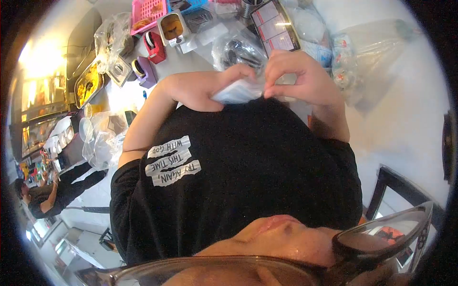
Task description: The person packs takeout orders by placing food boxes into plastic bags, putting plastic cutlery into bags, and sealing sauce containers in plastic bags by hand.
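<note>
Glasses (205,270) loom nearest my camera, with a black shirt (248,176) behind them and the bench (179,62) beyond. I see the left hand (195,90) clamped around a plastic packet (237,92) (pale and crinkled), just in front of the shirt. At its other end, I have the right hand (305,76) pinching, thumb and finger together. Farther out lie a plastic bag (238,52), a tablet (274,26) and a red tape dispenser (153,46).

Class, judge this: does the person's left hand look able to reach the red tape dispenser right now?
Probably yes: the counter between the left hand and the red tape dispenser looks unobstructed, though the hand would likely have to release the plastic packet first.
</note>
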Motion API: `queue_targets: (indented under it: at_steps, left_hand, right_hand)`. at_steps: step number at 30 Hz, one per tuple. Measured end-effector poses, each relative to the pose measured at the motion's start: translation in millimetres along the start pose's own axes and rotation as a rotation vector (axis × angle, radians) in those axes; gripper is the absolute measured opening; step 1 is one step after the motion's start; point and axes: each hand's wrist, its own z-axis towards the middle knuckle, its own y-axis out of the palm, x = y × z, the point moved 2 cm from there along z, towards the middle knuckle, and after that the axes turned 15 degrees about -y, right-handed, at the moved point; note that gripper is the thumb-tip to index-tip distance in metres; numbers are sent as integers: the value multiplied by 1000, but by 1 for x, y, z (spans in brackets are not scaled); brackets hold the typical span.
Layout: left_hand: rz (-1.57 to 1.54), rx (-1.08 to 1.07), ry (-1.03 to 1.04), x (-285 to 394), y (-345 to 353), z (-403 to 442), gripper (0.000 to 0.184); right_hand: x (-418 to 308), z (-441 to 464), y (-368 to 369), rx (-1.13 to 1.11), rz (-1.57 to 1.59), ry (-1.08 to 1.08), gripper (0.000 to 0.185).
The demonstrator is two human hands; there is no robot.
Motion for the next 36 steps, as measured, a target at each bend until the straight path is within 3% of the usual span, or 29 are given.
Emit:
queue_targets:
  at_steps: [4,7,10,12,14,15,17,19,20,21,22,25,27,30,33,35,36]
  left_hand:
    - [59,-117,-78,-14,0,1,56]
    - [4,-63,54,-24,-1,9,41]
    - [12,-37,77,-39,0,18,44]
    - [-80,33,-22,-41,-3,21,42]
    - [-187,99,-68,-45,-5,25,42]
    - [-248,128,-64,-49,-6,26,42]
    - [-287,180,-72,-50,-8,36,45]
    - [-137,250,41,-37,-7,55,49]
    - [-61,291,98,-30,-6,64,51]
    - [404,523,289,-26,-6,77,57]
    - [265,604,217,-19,-8,83,60]
    - [-52,746,63,-10,-13,83,68]
    - [-97,726,69,-20,-20,73,72]
    - [-245,625,18,-37,-13,51,61]
    - [-346,197,-154,-75,-6,36,56]
    - [-800,-88,-215,-90,6,32,54]
    - [-1027,-233,-236,-94,11,27,54]
  right_hand:
    - [10,-7,-3,163,32,155,5]
    - [14,-1,0,615,93,155,9]
    - [4,-7,-18,1187,411,-15,21]
    - [-9,-49,-55,1424,596,-261,22]
    - [-42,-83,-68,1094,506,-442,19]
    - [-44,-91,-63,986,367,-373,19]
    - [-12,-80,-26,708,-21,116,23]
    - [12,-55,20,386,-373,383,30]
    - [26,-65,26,493,-338,461,32]
    - [46,-80,30,598,-300,533,34]
    - [53,-82,25,699,-260,601,36]
    - [39,-101,-15,832,-670,868,35]
    - [59,-127,-38,998,-982,675,33]
    - [96,-158,-55,654,-1237,840,39]
    - [90,-119,-26,1155,-998,509,32]
    - [72,-62,15,1188,-735,139,23]
    - [66,-36,33,841,-771,22,16]
